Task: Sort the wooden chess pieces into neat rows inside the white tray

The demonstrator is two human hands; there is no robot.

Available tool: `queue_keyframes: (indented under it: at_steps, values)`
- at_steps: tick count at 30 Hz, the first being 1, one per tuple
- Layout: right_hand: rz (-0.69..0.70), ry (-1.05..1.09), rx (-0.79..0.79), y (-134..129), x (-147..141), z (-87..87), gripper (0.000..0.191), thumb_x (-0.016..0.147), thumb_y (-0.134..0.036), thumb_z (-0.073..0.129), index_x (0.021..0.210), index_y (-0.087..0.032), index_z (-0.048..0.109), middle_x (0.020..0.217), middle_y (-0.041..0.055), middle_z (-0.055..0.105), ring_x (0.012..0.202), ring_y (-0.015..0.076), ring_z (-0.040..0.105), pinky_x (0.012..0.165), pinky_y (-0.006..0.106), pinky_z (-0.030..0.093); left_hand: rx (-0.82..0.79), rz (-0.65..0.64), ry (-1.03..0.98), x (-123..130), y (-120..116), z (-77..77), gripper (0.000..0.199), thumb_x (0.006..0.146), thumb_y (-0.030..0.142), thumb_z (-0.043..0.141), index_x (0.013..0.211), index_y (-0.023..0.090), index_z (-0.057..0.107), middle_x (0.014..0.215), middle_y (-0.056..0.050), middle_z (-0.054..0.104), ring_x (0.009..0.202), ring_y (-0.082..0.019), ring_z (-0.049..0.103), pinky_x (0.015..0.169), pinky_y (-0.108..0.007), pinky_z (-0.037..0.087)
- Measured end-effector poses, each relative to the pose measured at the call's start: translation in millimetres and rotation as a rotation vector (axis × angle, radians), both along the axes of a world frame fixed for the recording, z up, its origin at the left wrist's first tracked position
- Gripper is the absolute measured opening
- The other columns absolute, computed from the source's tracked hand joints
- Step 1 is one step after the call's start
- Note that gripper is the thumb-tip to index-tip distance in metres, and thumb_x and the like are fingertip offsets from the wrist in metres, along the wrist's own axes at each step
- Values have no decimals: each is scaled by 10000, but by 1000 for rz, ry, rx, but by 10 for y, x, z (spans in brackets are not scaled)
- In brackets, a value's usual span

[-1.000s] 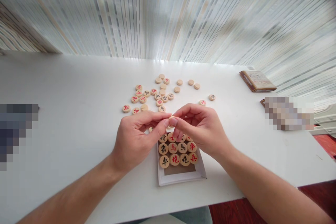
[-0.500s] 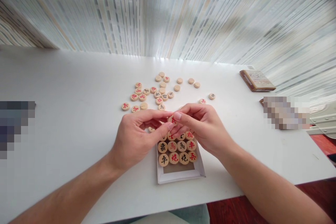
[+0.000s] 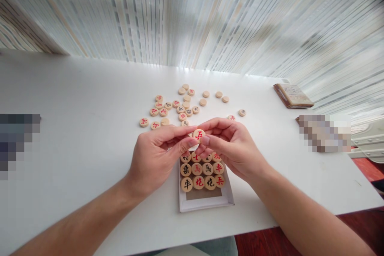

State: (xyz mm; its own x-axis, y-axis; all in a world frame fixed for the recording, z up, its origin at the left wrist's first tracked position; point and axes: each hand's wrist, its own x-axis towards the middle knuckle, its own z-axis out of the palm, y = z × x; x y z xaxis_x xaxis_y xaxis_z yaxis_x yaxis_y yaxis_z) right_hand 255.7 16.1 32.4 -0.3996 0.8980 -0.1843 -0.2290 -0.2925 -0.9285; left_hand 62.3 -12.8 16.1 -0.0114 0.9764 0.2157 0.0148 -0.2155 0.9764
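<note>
Between my two hands a round wooden Chinese chess piece with a red character faces up toward me. My left hand pinches its left side with thumb and forefinger, while my right hand grips its right edge the same way. Below them lies a shallow white box with rows of chess pieces, lettered in red and black. One black-lettered piece fills the left end of its nearest full row. A brown strip of the box bottom shows at the near end; my hands hide the far end.
Several loose chess pieces are scattered beyond my hands on the white table, some face down. A brown-edged box lies at the far right, beside a blurred-out item. A striped curtain hangs along the table's back edge.
The piece between my fingers now shows more of its red-lettered face, as my fingertips have shifted apart slightly. The camera view has moved a little.
</note>
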Motion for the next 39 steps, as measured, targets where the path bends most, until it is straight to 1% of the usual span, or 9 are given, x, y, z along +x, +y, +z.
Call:
queue_keyframes:
  at_steps: [4, 8, 12, 15, 20, 27, 33, 37, 39]
  values:
    - [-5, -3, -3, 1, -2, -8, 352, 705, -304, 1014, 951, -172, 800, 795, 28, 808, 632, 176, 790, 633, 288, 709, 29, 14, 37, 10, -26, -18, 287, 839, 264, 895, 1125, 260, 875, 939, -51, 849, 802, -204, 790, 754, -323, 703]
    - [-1, 3, 19, 12, -12, -31, 363, 680, -304, 1027, 933, -177, 800, 836, 30, 819, 641, 170, 789, 615, 272, 699, 68, 36, 95, 4, -30, -48, 278, 857, 245, 881, 1133, 279, 869, 952, -43, 844, 795, -198, 776, 751, -330, 687]
    - [37, 16, 10, 11, -33, -30, 327, 683, -282, 1026, 879, -168, 791, 766, 30, 814, 618, 143, 769, 578, 209, 663, 260, 62, 222, -28, -12, -56, 263, 848, 257, 904, 1103, 313, 872, 914, -29, 797, 758, -169, 717, 687, -298, 625]
    - [51, 19, -9, -4, -50, -11, 337, 667, -284, 1034, 838, -165, 769, 714, 28, 803, 579, 143, 750, 518, 201, 643, 400, 97, 333, -43, -12, -47, 206, 861, 274, 896, 1058, 331, 875, 902, -27, 766, 731, -151, 683, 629, -271, 590]
    - [52, -14, -2, -21, -50, 5, 362, 625, -282, 1051, 784, -169, 746, 684, 10, 784, 533, 140, 723, 472, 205, 617, 456, 90, 424, -36, -30, -34, 178, 924, 258, 829, 1084, 327, 862, 902, -28, 773, 760, -156, 704, 639, -258, 596]
    - [87, 42, 14, 2, -11, 7, 255, 773, -304, 976, 790, -157, 769, 646, 5, 761, 535, 106, 705, 527, 170, 598, 473, 70, 392, -32, -10, -25, 187, 858, 278, 901, 1035, 249, 848, 883, -12, 728, 650, -105, 641, 612, -234, 571]
    - [112, 115, 42, 5, 1, -7, 196, 896, -309, 885, 830, -154, 784, 661, -5, 732, 571, 95, 709, 555, 162, 589, 515, 22, 323, -27, -7, -47, 315, 862, 161, 888, 1160, 233, 814, 947, -14, 737, 755, -104, 661, 615, -204, 554]
    - [155, 136, 29, -2, 3, -13, 130, 903, -274, 878, 934, -163, 817, 684, 0, 740, 568, 85, 686, 553, 164, 585, 499, 5, 274, -31, -1, -62, 369, 856, 147, 888, 1198, 263, 811, 958, -7, 727, 735, -97, 644, 613, -213, 556]
    - [172, 148, 1, -5, -4, -8, 155, 870, -251, 904, 970, -170, 818, 725, 2, 753, 575, 79, 678, 549, 162, 582, 499, 9, 254, -36, 2, -74, 361, 862, 135, 880, 1192, 266, 813, 962, -9, 727, 754, -102, 651, 613, -214, 555]
